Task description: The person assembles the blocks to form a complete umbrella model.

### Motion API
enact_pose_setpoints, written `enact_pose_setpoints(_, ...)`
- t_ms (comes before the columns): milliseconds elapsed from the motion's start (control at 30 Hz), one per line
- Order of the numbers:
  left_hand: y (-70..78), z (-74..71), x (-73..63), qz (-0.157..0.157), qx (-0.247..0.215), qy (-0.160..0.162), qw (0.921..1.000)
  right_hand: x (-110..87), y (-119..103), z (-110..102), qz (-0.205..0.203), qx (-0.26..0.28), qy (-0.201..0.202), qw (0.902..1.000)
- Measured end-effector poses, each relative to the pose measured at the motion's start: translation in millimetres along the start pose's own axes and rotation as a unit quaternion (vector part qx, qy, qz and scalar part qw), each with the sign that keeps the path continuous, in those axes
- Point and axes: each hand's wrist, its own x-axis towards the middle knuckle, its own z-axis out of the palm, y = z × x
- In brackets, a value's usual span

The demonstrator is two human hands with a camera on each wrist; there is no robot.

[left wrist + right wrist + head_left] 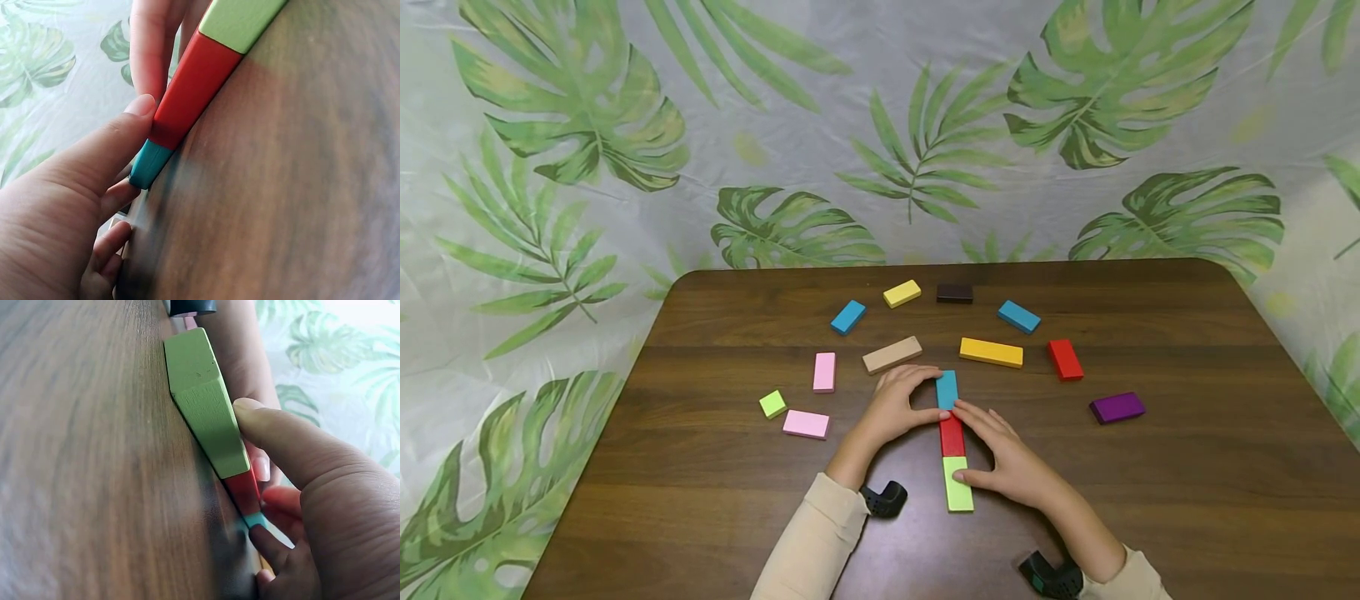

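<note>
Three blocks lie end to end in a row: a blue block (947, 389), a red block (952, 437) and a light green block (958, 492). My left hand (891, 406) spans the row's far left side, its thumb at the blue-red seam and a fingertip at the blue block's far end. In the left wrist view, that thumb (142, 105) lies against the red block's edge. From the right, my right hand (1011, 458) touches the row. Its index fingertip is beside the blue-red seam, and its thumb (248, 405) rests at the light green block's top edge.
Loose blocks lie in an arc around the row, including a tan block (892, 355), an orange-yellow block (991, 352), a pink block (807, 424), a small green block (772, 404) and a purple block (1117, 407). A leaf-print cloth (925, 100) hangs behind the table.
</note>
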Motion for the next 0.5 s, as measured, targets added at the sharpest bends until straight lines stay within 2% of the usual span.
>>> enact_pose_setpoints(267, 0.4, -0.1, 0.6, 0.004, 0.001, 0.002, 1.0000, -0.7, 2.3, 0.4, 0.000, -0.003, 0.000, 1.0000)
enact_pose_setpoints(500, 0.2, 0.1, 0.3, 0.001, 0.003, -0.001, 1.0000, -1.5, 2.2, 0.7, 0.011, 0.019, -0.006, 0.9997)
